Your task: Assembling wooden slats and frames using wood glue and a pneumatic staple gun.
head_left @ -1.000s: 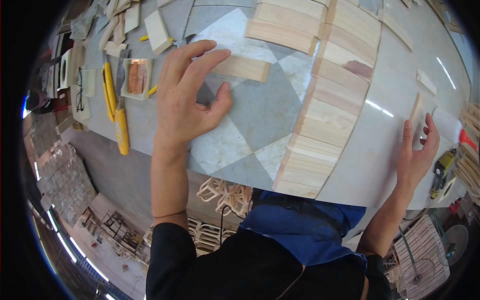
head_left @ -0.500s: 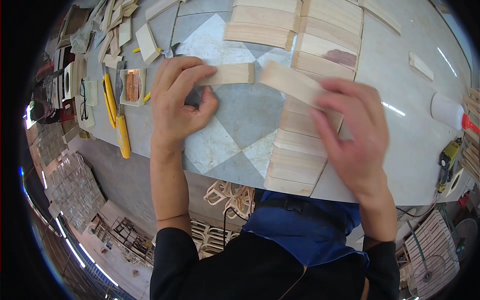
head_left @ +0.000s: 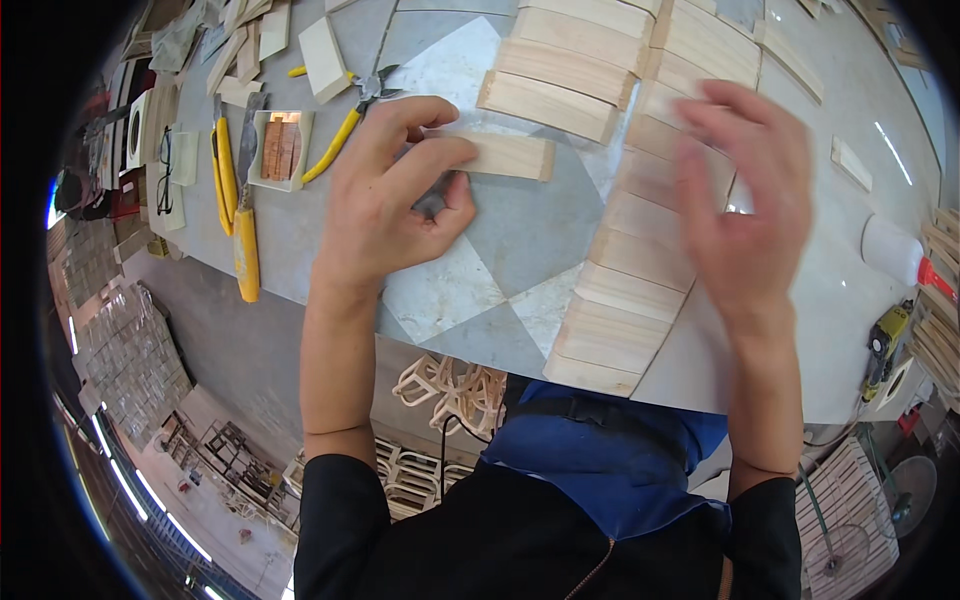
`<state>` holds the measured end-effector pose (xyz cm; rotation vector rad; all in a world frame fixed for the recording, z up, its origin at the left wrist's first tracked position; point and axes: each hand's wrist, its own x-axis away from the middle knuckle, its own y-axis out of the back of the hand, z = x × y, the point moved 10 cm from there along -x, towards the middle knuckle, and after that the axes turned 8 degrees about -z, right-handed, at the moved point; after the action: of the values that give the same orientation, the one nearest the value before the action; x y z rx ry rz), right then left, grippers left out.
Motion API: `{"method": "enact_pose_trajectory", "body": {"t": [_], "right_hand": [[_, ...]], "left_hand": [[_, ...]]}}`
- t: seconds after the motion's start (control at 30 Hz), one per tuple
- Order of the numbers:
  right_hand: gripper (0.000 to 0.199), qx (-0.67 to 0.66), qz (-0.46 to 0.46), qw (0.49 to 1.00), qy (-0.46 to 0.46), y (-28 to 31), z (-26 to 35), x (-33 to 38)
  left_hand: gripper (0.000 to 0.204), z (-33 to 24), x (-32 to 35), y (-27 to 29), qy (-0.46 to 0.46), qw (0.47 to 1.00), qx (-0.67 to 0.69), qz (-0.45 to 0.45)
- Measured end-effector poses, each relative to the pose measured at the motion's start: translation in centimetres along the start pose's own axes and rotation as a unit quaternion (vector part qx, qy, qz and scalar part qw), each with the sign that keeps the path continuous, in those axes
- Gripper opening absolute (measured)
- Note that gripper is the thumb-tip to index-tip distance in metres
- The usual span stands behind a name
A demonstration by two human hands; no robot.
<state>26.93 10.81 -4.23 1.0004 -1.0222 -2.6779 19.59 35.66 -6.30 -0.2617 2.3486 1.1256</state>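
My left hand [head_left: 400,190] is curled at the left end of a short, pale wooden piece [head_left: 510,157], fingertips over that end; the hand hides the rest of it. The piece lies low over the tabletop, its other end pointing right. My right hand [head_left: 750,190], smeared by motion, hovers above a long row of similar wooden pieces [head_left: 625,290], its thumb and fingers apart and no piece showing between them. A second row of pieces [head_left: 548,105] stands to the left of that row, beyond the left hand's piece.
Yellow-handled nippers [head_left: 345,130], yellow-handled tools [head_left: 246,262] and a small framed box [head_left: 280,150] lie left. Loose wood offcuts [head_left: 322,60] are at the far left. On the right are a white bottle [head_left: 890,248] and a green-black power tool [head_left: 885,340].
The wooden piece in my right hand has left it; the left-hand row now has another piece at its near end. My right hand has moved away over the long row. My left hand keeps its piece.
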Motion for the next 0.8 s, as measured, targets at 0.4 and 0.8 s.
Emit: {"method": "enact_pose_trajectory", "body": {"t": [0.4, 0.8], "right_hand": [[0.063, 0.357, 0.021, 0.928, -0.107, 13.0, -17.5, 3.4], [0.034, 0.275, 0.043, 0.928, -0.247, 13.9, -15.3, 7.3]], "left_hand": [[0.039, -0.7, -1.2, -1.2, -0.015, 0.999, -0.039, -0.016], [0.056, -0.1, -0.5, 0.5, -0.005, 0.981, -0.192, -0.01]]}}
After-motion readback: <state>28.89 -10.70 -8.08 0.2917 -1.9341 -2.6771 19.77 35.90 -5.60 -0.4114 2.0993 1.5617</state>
